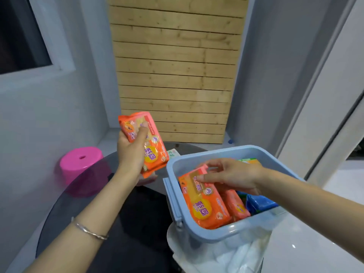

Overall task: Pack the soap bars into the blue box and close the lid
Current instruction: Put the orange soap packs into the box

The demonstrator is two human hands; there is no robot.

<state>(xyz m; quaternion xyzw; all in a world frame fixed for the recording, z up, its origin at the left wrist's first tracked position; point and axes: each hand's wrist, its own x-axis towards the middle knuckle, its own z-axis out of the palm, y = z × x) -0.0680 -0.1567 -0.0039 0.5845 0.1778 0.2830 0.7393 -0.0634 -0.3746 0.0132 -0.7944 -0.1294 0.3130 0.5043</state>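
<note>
Dark table, blue box beside it: my right hand pinches a soap pack standing inside, my left hand grips a second pack above the table. Upright packs may stop it closing.

Left hand is raised, fingers curled in a grip; right hand reaches lower, fingertips seemingly pinching.

SURFACE: round dark glass tabletop | FAR EDGE: small white-and-green packet, lying flat | RIGHT EDGE: open light-blue plastic box, base contact unclear
</note>
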